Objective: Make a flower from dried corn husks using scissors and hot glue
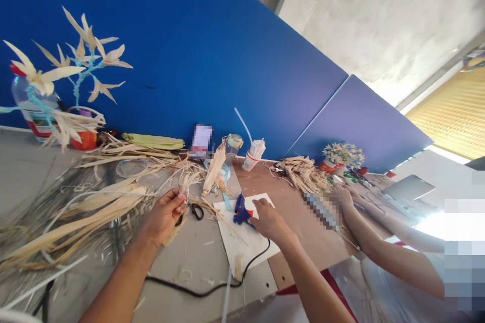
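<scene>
left hand (168,212) — pinching pale husk piece (189,180), left of frame centre | right hand (271,218) — fingers parted beside blue glue gun (239,209), contact unclear | gun on white paper (242,245), mid-frame

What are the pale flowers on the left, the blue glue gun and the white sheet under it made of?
The flowers look like dried corn husk, perhaps: matte, cream, with thin, pointed petals. The glue gun seems hard plastic: solid blue, with a moulded-looking body. The white sheet is probably paper or card: flat, plain, straight-edged.
</scene>
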The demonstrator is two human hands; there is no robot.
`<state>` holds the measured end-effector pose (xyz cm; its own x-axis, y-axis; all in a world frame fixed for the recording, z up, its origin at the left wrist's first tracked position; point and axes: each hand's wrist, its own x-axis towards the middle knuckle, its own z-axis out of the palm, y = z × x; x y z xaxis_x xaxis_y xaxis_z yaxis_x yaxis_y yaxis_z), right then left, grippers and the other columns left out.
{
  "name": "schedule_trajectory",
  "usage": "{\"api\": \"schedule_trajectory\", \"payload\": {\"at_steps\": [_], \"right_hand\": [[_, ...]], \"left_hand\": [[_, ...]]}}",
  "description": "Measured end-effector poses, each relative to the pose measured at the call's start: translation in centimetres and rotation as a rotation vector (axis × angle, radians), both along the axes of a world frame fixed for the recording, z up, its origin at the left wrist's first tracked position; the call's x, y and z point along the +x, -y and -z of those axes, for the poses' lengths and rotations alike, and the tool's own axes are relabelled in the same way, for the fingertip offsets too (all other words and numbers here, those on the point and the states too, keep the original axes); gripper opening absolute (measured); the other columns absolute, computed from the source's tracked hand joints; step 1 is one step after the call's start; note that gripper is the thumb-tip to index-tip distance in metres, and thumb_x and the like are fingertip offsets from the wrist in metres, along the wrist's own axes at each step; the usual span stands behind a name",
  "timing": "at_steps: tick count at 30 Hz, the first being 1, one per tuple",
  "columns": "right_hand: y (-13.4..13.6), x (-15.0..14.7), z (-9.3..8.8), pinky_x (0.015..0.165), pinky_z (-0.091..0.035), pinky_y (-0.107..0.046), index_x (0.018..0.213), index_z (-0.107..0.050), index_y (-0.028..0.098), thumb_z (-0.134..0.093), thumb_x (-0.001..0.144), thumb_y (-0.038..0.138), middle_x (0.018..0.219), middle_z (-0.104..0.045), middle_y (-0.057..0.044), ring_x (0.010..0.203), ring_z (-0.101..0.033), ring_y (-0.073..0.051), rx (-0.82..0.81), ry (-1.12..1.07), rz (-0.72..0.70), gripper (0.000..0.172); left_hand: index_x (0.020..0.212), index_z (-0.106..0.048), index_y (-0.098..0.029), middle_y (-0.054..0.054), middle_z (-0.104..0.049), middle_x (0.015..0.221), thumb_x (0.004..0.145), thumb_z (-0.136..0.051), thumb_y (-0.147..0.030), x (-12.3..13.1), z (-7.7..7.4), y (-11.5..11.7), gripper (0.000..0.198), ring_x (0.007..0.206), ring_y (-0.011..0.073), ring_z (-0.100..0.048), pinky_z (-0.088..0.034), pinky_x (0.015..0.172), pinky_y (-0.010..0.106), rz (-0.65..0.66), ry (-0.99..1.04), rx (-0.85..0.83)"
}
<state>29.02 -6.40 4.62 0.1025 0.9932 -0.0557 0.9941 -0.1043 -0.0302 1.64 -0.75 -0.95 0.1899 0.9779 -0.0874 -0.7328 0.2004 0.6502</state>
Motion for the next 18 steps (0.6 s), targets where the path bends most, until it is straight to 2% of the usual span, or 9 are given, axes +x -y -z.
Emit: {"api": "schedule_trajectory", "payload": {"at_steps": [3, 6, 8, 12, 15, 17, 18], "right_hand": [[0.7, 0.8, 1.8, 0.085, -0.044, -0.036, 0.127, -0.052, 0.014, -0.054, 0.078, 0.016, 0.120, -0.056, -0.017, 0.104, -0.059, -0.028, -0.125, 0.004, -0.027, 0.050], [0.3, 0.8, 2.8, 0.087, -0.044, -0.034, 0.134, -0.044, 0.014, -0.048, 0.074, 0.007, 0.128, -0.049, -0.017, 0.104, -0.060, -0.025, -0.104, -0.040, -0.096, 0.060], [0.1, 0.7, 3.4, 0.088, -0.044, -0.032, 0.129, -0.048, 0.011, -0.046, 0.071, 0.004, 0.130, -0.045, -0.018, 0.102, -0.060, -0.023, -0.085, -0.074, -0.124, 0.058], [-0.1, 0.9, 3.9, 0.087, -0.045, -0.034, 0.109, -0.059, 0.009, -0.047, 0.071, 0.005, 0.134, -0.040, -0.021, 0.094, -0.062, -0.022, -0.067, -0.150, -0.109, 0.040], [-0.4, 2.1, 3.5, 0.088, -0.046, -0.037, 0.106, -0.060, 0.012, -0.050, 0.070, 0.008, 0.132, -0.042, -0.019, 0.095, -0.059, -0.022, 0.099, -0.312, -0.130, 0.038], [-0.7, 3.0, 2.8, 0.087, -0.046, -0.038, 0.101, -0.061, 0.015, -0.052, 0.069, 0.011, 0.122, -0.049, -0.016, 0.098, -0.056, -0.023, 0.283, -0.539, -0.135, 0.034], [-1.0, 3.5, 2.3, 0.082, -0.048, -0.037, 0.100, -0.061, 0.016, -0.054, 0.070, 0.014, 0.113, -0.054, -0.014, 0.094, -0.056, -0.022, 0.328, -0.703, -0.133, 0.031]], "left_hand": [[0.073, -0.062, -0.014, -0.003, -0.057, 0.063, 0.055, -0.086, -0.020, 0.0, 0.0, 0.0, 0.030, 0.046, 0.0024, -0.040, -0.038, 0.046, 0.015, -0.007, -0.020, -0.013], [0.074, -0.062, -0.014, -0.003, -0.057, 0.063, 0.055, -0.086, -0.020, 0.0, 0.1, 0.0, 0.031, 0.046, 0.0025, -0.041, -0.038, 0.047, 0.015, -0.005, -0.031, -0.004], [0.075, -0.062, -0.015, -0.003, -0.058, 0.064, 0.055, -0.086, -0.020, -0.1, 0.2, 0.0, 0.032, 0.046, 0.0022, -0.041, -0.037, 0.047, 0.015, -0.004, -0.029, 0.003], [0.075, -0.062, -0.015, -0.004, -0.057, 0.063, 0.056, -0.086, -0.020, 0.0, 0.2, 0.0, 0.031, 0.045, 0.0019, -0.040, -0.037, 0.046, 0.015, -0.005, -0.022, 0.006], [0.074, -0.062, -0.014, -0.004, -0.056, 0.062, 0.057, -0.086, -0.020, 0.0, 0.0, 0.0, 0.029, 0.045, 0.0020, -0.040, -0.037, 0.046, 0.015, 0.008, -0.018, 0.015], [0.073, -0.062, -0.014, -0.004, -0.056, 0.061, 0.057, -0.085, -0.020, 0.0, -0.1, 0.1, 0.029, 0.045, 0.0021, -0.040, -0.037, 0.046, 0.015, 0.015, -0.010, 0.022], [0.072, -0.062, -0.014, -0.004, -0.056, 0.061, 0.057, -0.085, -0.020, 0.0, -0.1, 0.1, 0.028, 0.045, 0.0021, -0.040, -0.036, 0.046, 0.015, 0.016, -0.008, 0.026]]}}
